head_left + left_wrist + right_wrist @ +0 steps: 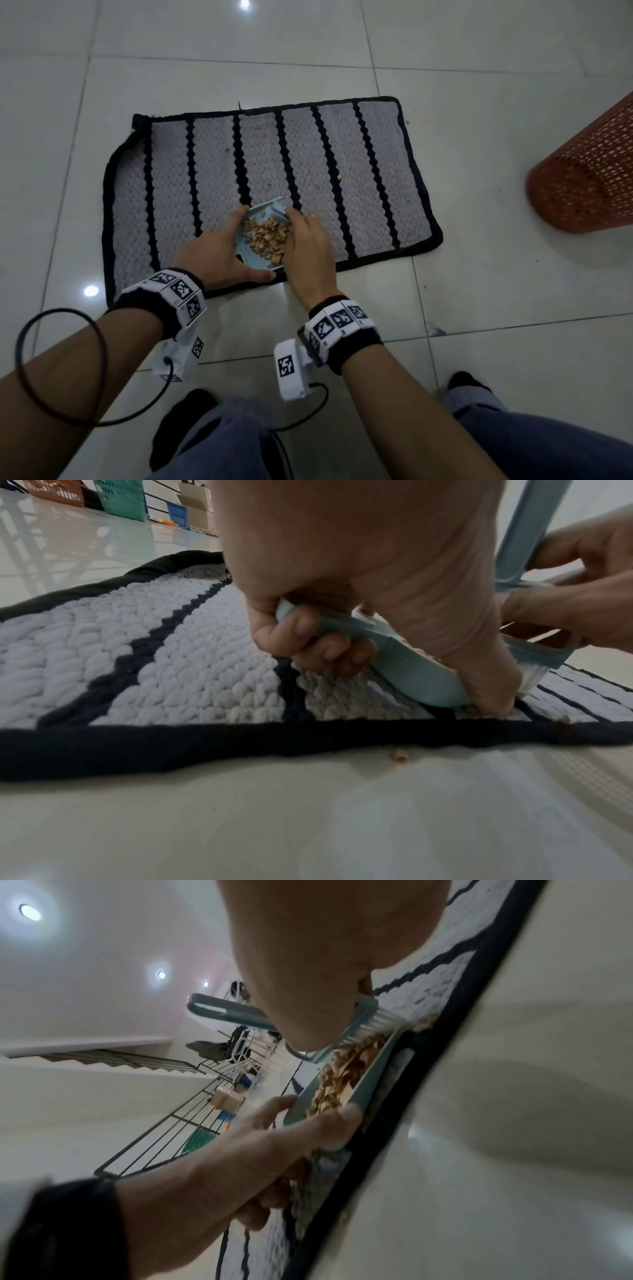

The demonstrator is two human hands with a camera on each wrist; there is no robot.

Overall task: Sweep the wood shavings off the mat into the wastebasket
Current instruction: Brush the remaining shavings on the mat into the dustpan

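Note:
A grey mat [359, 164] with black stripes and a black border lies on the tiled floor. My left hand [219, 250] grips a pale blue dustpan [255, 255] near the mat's front edge, fingers curled round its handle [342, 628]. Wood shavings [265, 236] are piled in the pan [337, 1081]. My right hand [308, 246] holds a small pale blue brush [359, 1018] with white bristles at the pan's right side. A few loose shavings [318, 186] lie on the mat to the right. The red mesh wastebasket [589, 178] stands at the far right.
One shaving [400, 756] lies on the floor tile just off the mat's front border [240, 739]. My knees [233, 442] and dark-socked feet are at the bottom of the head view. Baskets and boxes [126, 499] stand along a far wall.

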